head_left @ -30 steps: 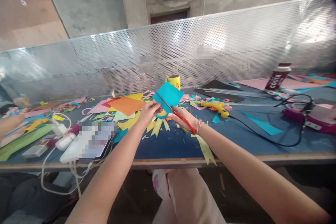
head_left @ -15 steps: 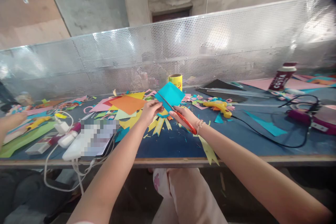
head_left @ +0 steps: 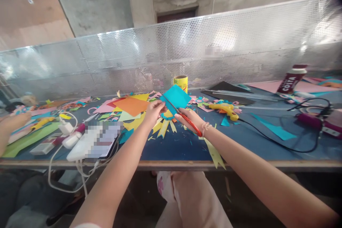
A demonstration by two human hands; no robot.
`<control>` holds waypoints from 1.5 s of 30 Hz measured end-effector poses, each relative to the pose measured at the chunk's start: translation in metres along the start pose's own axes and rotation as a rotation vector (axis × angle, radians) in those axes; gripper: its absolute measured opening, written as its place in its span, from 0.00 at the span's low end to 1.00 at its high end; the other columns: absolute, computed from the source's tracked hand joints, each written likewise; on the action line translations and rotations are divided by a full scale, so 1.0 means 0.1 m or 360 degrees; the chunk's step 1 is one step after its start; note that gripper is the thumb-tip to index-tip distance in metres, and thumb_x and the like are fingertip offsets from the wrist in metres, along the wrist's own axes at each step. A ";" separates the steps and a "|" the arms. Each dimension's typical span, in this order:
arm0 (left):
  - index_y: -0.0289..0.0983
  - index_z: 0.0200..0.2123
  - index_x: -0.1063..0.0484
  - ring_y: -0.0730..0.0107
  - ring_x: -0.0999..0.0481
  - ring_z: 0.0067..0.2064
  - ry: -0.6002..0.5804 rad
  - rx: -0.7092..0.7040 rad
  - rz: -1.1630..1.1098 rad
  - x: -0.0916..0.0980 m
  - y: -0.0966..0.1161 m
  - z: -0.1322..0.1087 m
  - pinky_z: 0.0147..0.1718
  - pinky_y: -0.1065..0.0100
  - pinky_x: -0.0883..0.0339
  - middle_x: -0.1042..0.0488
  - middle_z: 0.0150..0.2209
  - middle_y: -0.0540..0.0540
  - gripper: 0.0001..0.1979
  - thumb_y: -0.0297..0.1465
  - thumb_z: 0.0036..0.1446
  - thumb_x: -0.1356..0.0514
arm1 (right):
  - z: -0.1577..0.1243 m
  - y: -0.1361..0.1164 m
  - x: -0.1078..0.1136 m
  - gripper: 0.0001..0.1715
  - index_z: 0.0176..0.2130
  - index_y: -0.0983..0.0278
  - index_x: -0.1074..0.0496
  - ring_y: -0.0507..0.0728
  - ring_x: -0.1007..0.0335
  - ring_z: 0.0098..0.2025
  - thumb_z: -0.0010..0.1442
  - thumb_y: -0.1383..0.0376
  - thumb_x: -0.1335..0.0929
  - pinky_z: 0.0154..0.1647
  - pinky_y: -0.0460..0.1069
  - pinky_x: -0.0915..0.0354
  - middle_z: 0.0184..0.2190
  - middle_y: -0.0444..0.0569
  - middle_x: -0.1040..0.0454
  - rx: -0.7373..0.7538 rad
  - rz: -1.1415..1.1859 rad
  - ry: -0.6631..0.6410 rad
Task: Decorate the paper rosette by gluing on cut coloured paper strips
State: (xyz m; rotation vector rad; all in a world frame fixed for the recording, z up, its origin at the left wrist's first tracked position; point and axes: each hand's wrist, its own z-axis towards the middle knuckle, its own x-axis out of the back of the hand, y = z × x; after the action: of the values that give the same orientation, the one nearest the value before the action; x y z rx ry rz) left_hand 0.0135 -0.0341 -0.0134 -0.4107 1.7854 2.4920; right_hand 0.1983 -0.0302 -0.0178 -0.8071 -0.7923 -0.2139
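My left hand [head_left: 155,109] pinches the left corner of a bright blue sheet of paper [head_left: 177,98], held up above the table. Closed round red-handled scissors [head_left: 191,124], my right hand [head_left: 191,115] keeps their blades against the lower left part of the sheet. Below both hands lies a yellow and blue paper piece [head_left: 167,124] with ribbon-like tails. Orange, red and pink paper sheets [head_left: 132,106] are spread to the left of my left hand. Just behind the blue sheet stands a yellow cardboard tube [head_left: 181,82].
A yellow glue gun [head_left: 226,109] with a black cord lies right of my hands. Further right stands a dark red COSTA bottle [head_left: 291,79]. A phone [head_left: 109,139] with white cables is at left. Another person's hand [head_left: 17,123] reaches in at far left.
The whole view has shifted slightly, so things appear a little further right. Both hands keep their holds on the blue paper and the scissors, with hardly any other movement.
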 end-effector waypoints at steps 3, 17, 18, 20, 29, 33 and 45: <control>0.36 0.23 0.31 0.72 0.27 0.26 -0.0054 -0.0005 0.0036 0.00 -0.02 0.00 0.27 0.71 0.33 0.30 0.21 0.49 0.18 0.42 0.39 0.30 | -0.01 -0.04 0.03 0.26 0.27 0.61 0.44 0.52 0.41 0.24 0.58 0.42 0.42 0.27 0.47 0.46 0.21 0.43 0.38 -0.0005 0.0048 -0.0035; 0.36 0.21 0.32 0.73 0.29 0.25 -0.0123 -0.0014 0.0061 -0.01 -0.01 -0.03 0.26 0.71 0.34 0.30 0.21 0.49 0.20 0.45 0.37 0.30 | 0.03 0.01 -0.01 0.30 0.23 0.60 0.46 0.51 0.47 0.22 0.57 0.38 0.43 0.25 0.47 0.48 0.17 0.41 0.44 -0.0067 -0.0048 0.0079; 0.36 0.21 0.32 0.73 0.29 0.25 -0.0124 -0.0014 0.0068 -0.01 -0.01 -0.03 0.26 0.71 0.34 0.30 0.21 0.49 0.20 0.45 0.37 0.30 | 0.03 0.01 -0.01 0.30 0.23 0.61 0.45 0.51 0.46 0.22 0.57 0.39 0.42 0.25 0.47 0.48 0.17 0.41 0.43 -0.0064 -0.0045 0.0073; 0.36 0.21 0.32 0.73 0.29 0.25 -0.0095 0.0000 0.0074 -0.02 -0.01 -0.03 0.26 0.71 0.34 0.30 0.21 0.49 0.20 0.45 0.36 0.30 | 0.02 0.00 0.01 0.29 0.24 0.61 0.45 0.51 0.46 0.23 0.57 0.39 0.42 0.26 0.47 0.48 0.18 0.41 0.42 -0.0044 -0.0018 0.0046; 0.36 0.22 0.30 0.71 0.28 0.25 -0.0129 0.0040 0.0140 -0.06 -0.01 -0.06 0.30 0.68 0.31 0.29 0.20 0.49 0.17 0.41 0.37 0.30 | -0.01 -0.05 0.04 0.29 0.26 0.61 0.46 0.50 0.48 0.23 0.57 0.39 0.42 0.25 0.47 0.49 0.19 0.39 0.44 -0.0029 0.0094 -0.0030; 0.36 0.22 0.30 0.71 0.28 0.25 -0.0126 0.0036 0.0155 -0.05 -0.01 -0.06 0.31 0.67 0.31 0.29 0.20 0.49 0.17 0.41 0.36 0.30 | 0.01 -0.03 0.02 0.30 0.25 0.61 0.46 0.50 0.49 0.23 0.56 0.39 0.42 0.25 0.47 0.49 0.18 0.39 0.44 -0.0033 0.0095 0.0011; 0.36 0.23 0.30 0.71 0.27 0.26 -0.0137 0.0085 0.0148 -0.05 -0.02 -0.07 0.34 0.66 0.30 0.29 0.21 0.49 0.17 0.41 0.37 0.30 | 0.04 0.03 -0.02 0.32 0.24 0.61 0.44 0.50 0.51 0.21 0.53 0.36 0.40 0.23 0.47 0.51 0.16 0.38 0.49 -0.0183 0.0131 0.0045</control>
State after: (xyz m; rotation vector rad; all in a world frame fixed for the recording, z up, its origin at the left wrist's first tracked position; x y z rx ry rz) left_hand 0.0195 -0.0394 -0.0160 -0.2189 1.8743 2.4740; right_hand 0.1968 -0.0254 -0.0194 -0.9415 -0.7234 -0.1986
